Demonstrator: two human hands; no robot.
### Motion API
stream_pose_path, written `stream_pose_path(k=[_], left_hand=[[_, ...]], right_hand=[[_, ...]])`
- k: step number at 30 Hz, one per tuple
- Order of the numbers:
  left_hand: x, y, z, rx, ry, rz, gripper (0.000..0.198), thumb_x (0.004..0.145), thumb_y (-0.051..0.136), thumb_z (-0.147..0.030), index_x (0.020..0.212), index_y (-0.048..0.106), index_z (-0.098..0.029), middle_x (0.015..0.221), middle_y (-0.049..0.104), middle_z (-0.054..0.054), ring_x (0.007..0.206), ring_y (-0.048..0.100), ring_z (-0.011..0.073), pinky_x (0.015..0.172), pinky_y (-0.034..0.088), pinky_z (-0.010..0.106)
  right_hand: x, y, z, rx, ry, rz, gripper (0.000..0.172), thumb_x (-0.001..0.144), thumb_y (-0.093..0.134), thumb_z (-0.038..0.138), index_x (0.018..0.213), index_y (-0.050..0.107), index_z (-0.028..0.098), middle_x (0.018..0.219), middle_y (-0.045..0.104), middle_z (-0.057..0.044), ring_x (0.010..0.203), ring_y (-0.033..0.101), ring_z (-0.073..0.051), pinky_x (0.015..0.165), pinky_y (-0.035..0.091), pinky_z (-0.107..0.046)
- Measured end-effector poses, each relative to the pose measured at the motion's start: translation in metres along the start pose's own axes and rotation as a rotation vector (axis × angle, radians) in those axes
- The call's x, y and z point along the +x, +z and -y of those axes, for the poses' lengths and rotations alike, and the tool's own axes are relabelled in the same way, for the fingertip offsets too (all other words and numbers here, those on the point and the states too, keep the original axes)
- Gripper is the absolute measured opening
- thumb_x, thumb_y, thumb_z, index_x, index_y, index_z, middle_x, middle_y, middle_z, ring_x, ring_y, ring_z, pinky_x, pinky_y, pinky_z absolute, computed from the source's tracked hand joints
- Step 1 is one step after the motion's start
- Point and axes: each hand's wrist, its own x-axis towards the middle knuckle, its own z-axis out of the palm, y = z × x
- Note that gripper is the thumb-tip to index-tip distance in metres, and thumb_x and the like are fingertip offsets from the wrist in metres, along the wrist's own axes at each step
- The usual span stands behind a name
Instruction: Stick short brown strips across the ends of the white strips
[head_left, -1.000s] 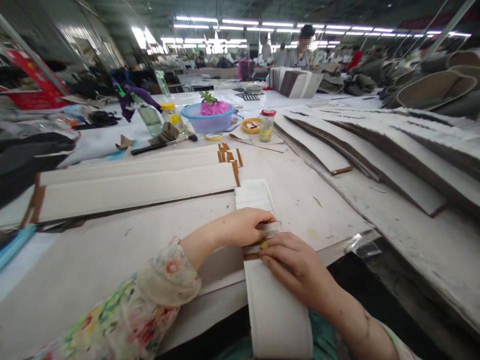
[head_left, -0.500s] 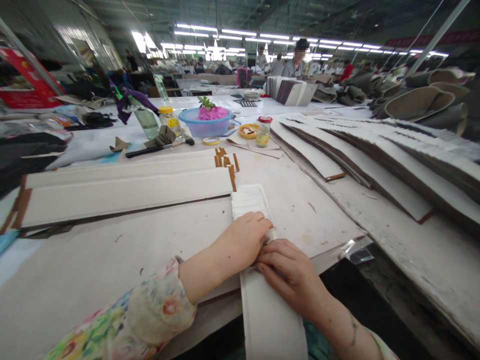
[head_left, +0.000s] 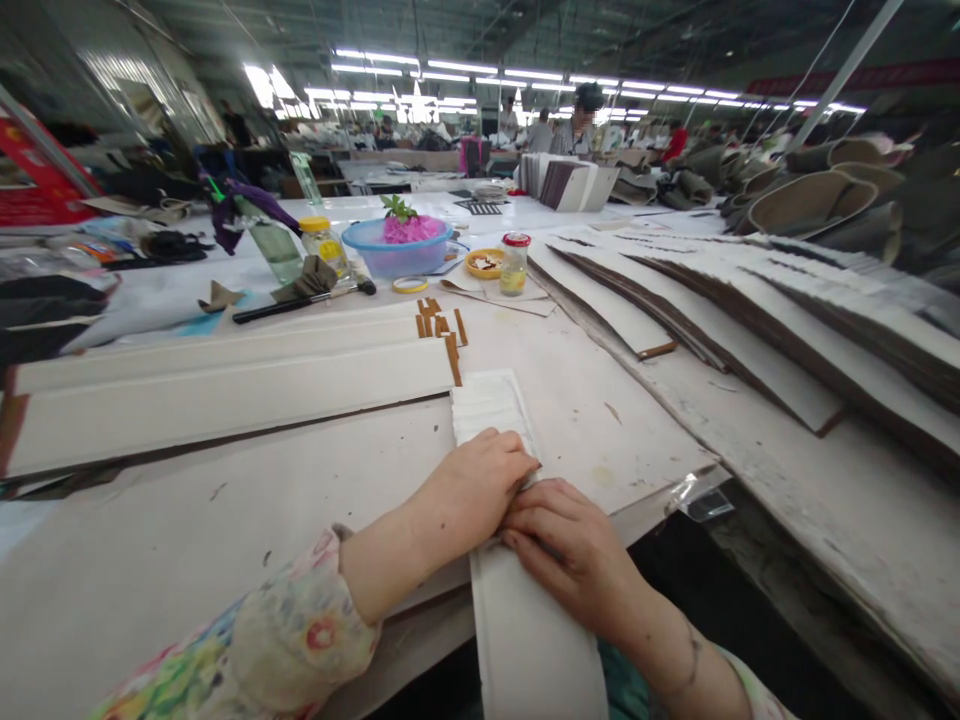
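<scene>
A long white strip (head_left: pixel 529 645) hangs over the near table edge toward me. My left hand (head_left: pixel 474 487) rests on its upper end with fingers curled, pressing down on it. My right hand (head_left: pixel 564 545) lies beside it, fingers bent and pressed on the same strip. Just beyond my hands is a stack of short white strips (head_left: pixel 489 403). What is under my fingertips is hidden.
Long white boards (head_left: pixel 225 395) with brown end pieces (head_left: pixel 452 358) lie to the left. Overlapped white sheets (head_left: pixel 750 340) fan out on the right. Farther back stand a blue bowl (head_left: pixel 396 250), glue jars (head_left: pixel 514 265), a brush (head_left: pixel 300 302) and a person at another table.
Both hands have closed together over the strip's end, covering the brown edge seen a second ago. The view has shifted slightly down and left.
</scene>
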Motion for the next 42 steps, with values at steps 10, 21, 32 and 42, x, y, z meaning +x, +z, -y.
stream_pose_path(k=[10, 21, 32, 42], left_hand=[[0.0, -0.003, -0.008, 0.116, 0.045, 0.121, 0.008, 0.08, 0.049, -0.015, 0.085, 0.056, -0.015, 0.086, 0.054, 0.005, 0.08, 0.046, 0.0187, 0.076, 0.039, 0.032], [-0.014, 0.001, 0.011, -0.174, -0.095, -0.066, 0.008, 0.082, 0.051, -0.019, 0.087, 0.057, -0.017, 0.089, 0.055, 0.003, 0.088, 0.048, 0.0164, 0.079, 0.04, 0.028], [-0.023, 0.003, 0.015, -0.185, -0.122, -0.103, 0.009, 0.08, 0.054, -0.019, 0.088, 0.057, -0.017, 0.091, 0.055, 0.003, 0.09, 0.048, 0.0166, 0.083, 0.039, 0.029], [-0.026, 0.002, 0.015, -0.049, -0.042, -0.042, 0.014, 0.086, 0.044, -0.02, 0.084, 0.057, -0.016, 0.088, 0.054, 0.005, 0.085, 0.048, 0.0175, 0.077, 0.04, 0.029]], right_hand=[[-0.001, -0.002, 0.003, -0.013, 0.005, -0.027, 0.009, 0.082, 0.049, 0.016, 0.086, 0.056, 0.02, 0.084, 0.06, -0.003, 0.083, 0.052, -0.016, 0.078, 0.044, -0.033], [-0.003, 0.0, 0.002, -0.097, 0.257, -0.111, 0.026, 0.079, 0.05, 0.018, 0.104, 0.044, 0.02, 0.099, 0.054, -0.008, 0.096, 0.05, -0.021, 0.083, 0.044, -0.038], [0.011, -0.009, -0.006, -0.362, 0.192, 0.027, 0.033, 0.079, 0.054, 0.028, 0.11, 0.049, 0.02, 0.105, 0.054, -0.01, 0.099, 0.049, -0.024, 0.086, 0.04, -0.044], [0.017, -0.006, 0.001, -0.486, 0.093, 0.09, 0.016, 0.086, 0.041, 0.023, 0.083, 0.054, 0.017, 0.079, 0.054, -0.009, 0.079, 0.052, -0.022, 0.071, 0.045, -0.037]])
